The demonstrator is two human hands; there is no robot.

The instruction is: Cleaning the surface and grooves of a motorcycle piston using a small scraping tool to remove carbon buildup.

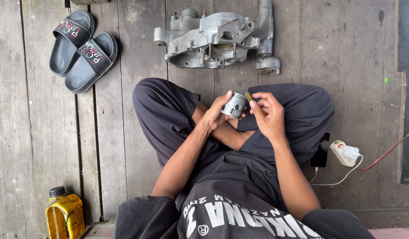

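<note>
I see my left hand (pixel 217 113) wrapped around a small grey metal piston (pixel 234 105), fingers curled behind it and the thumb over its top edge, so the piston sits firmly in that grip above my crossed legs. My right hand (pixel 268 116) is just beside it on the right, closed narrowly around a thin yellowish tool (pixel 254 102) held like a pen; its tip touches or nearly touches the piston's upper right rim, though I cannot tell which. Both hands meet at the centre of the view, over my dark trousers (pixel 169 115).

Farther away on the wooden plank floor (pixel 346 48) lies a large grey metal engine casing (pixel 217 40), well apart from my hands. To the far left a pair of grey slide sandals (pixel 82 51) rests side by side at a slant. Near me on the left stands a yellow oil bottle (pixel 65 214) with a dark cap. On the right, beside my knee, a dark phone (pixel 320 155) lies next to a white power strip (pixel 344 152) with a white plug in it, and a red cable (pixel 397 144) runs off to the right.
</note>
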